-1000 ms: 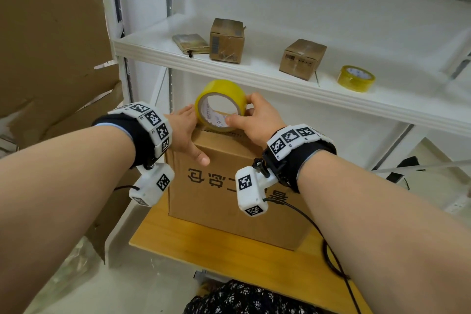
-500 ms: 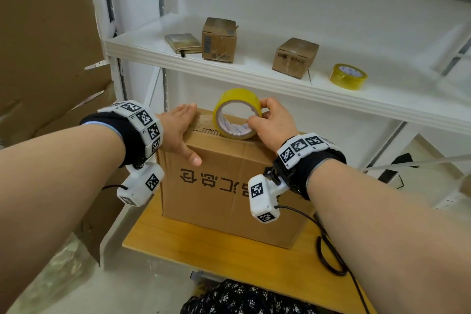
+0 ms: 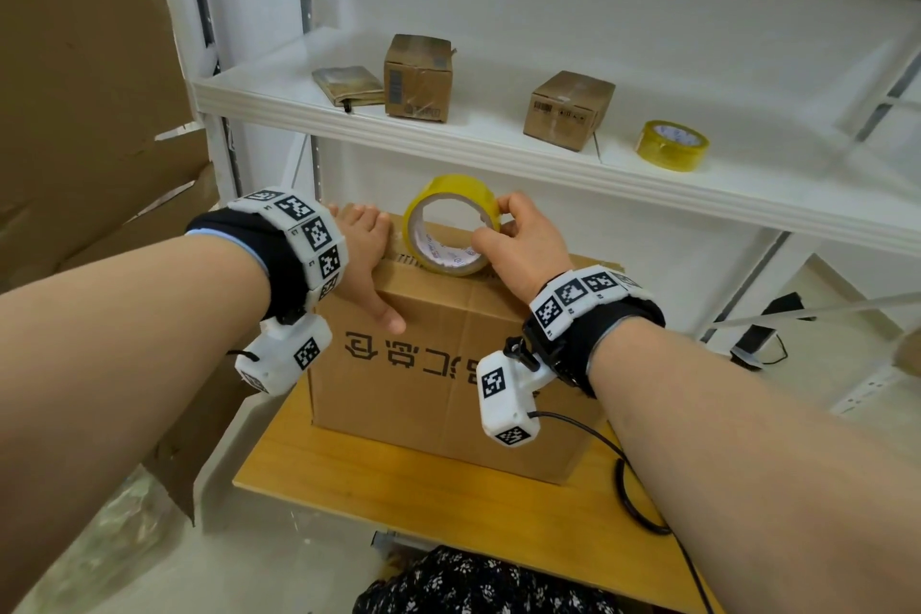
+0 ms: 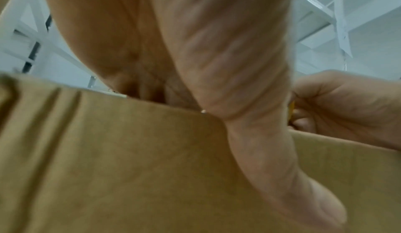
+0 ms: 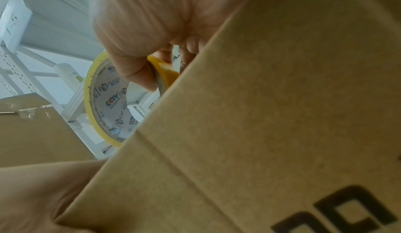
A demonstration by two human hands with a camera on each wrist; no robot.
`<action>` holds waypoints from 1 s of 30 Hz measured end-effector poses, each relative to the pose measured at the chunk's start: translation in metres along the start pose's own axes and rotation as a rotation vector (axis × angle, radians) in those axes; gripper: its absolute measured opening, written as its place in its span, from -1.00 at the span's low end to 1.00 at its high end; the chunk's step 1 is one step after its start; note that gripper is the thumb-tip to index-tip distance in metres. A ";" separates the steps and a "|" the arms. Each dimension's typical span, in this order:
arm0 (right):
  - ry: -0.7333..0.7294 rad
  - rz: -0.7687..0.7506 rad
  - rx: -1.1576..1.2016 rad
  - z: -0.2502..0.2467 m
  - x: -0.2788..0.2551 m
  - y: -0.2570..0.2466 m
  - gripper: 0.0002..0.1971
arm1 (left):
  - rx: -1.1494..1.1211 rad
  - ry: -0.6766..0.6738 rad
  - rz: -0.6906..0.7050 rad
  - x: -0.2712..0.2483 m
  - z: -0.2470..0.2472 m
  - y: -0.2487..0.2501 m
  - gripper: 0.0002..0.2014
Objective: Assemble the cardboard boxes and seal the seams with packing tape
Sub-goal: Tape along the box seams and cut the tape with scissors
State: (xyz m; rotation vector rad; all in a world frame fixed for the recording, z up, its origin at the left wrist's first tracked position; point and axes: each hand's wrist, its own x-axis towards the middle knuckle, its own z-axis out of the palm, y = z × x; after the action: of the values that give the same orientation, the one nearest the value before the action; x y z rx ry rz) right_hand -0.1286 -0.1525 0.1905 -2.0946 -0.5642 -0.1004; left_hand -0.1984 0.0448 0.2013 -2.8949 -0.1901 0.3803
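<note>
A brown cardboard box [image 3: 448, 379] with black printed characters stands on a wooden table [image 3: 448, 504]. On its top stands a yellow roll of packing tape [image 3: 451, 224] on edge, and my right hand [image 3: 518, 239] grips it with the thumb inside the core and fingers over the rim. In the right wrist view the tape roll [image 5: 108, 103] shows above the box edge [image 5: 260, 116]. My left hand [image 3: 364, 254] lies flat on the box's top left corner, fingers straight, thumb down the front face. The left wrist view shows that thumb [image 4: 260, 133] against the cardboard [image 4: 108, 168].
A white shelf [image 3: 498, 150] just behind the box carries two small taped boxes [image 3: 417, 77] [image 3: 568, 110], a flat folded one [image 3: 349, 86] and a second yellow tape roll [image 3: 672, 145]. Large cardboard sheets [image 3: 84, 90] lean at the left. A black cable [image 3: 633, 489] trails over the table.
My right hand has run the tape roll rightward along the box top, away from the left hand. The left hand stays pressed on the left corner.
</note>
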 end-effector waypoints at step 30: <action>0.072 0.021 0.152 -0.009 0.003 0.003 -0.80 | -0.169 0.007 0.054 -0.011 0.004 0.007 0.39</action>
State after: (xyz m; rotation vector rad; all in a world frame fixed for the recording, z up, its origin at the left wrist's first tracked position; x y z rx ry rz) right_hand -0.1233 -0.1603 0.1938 -1.9405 -0.4908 -0.1170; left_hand -0.2092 0.0371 0.1991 -3.0724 -0.1497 0.3803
